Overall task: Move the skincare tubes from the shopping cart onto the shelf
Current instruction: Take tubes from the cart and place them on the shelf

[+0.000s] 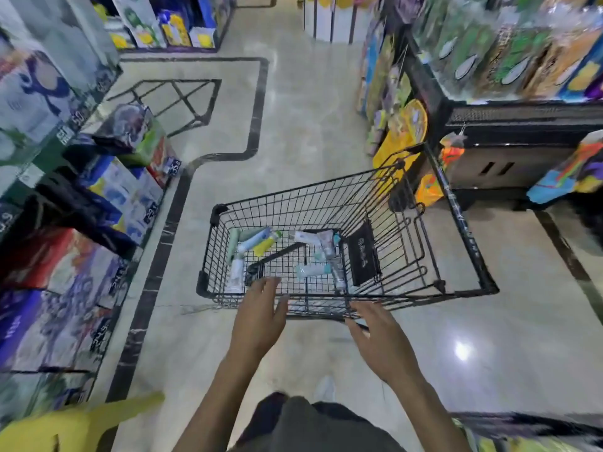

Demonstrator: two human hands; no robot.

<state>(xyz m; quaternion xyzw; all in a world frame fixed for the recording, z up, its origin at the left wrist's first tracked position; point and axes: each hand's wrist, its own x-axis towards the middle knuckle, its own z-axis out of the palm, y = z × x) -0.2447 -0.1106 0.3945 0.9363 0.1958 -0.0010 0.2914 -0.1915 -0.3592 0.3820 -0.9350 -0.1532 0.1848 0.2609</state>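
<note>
So both my hands are out over the near rim of the shopping cart (342, 243), and neither grip has anything in it: my left hand (261, 316) has its fingers stretched and spread wide, tips just past the wire edge, while my right hand (380, 337) hangs beside it with fingers loosely extended, also empty. I hold them like that, I think, because I am about to reach down into the basket, and an open grip can close on whichever tube comes first. The skincare tubes (253, 244) all lie on the cart's wire floor, none on a shelf yet, so the task looks barely begun. They are scattered flat: one cluster of pale green, blue and yellow tubes sits against the far left corner, a white one lies along the left wall nearer to me, and another group (323, 252) rests near the folded black child-seat flap (363, 252) on the right. Lying loose like this they probably slid about, which is why they gather at the walls. The cart stands on the tiled floor (303, 125) between the shelves (65, 190) on my left and a display rack (489, 125) on my right; which one takes the tubes I cannot tell. My left hand is nearest the white tube, so that seems the natural first pick.
</note>
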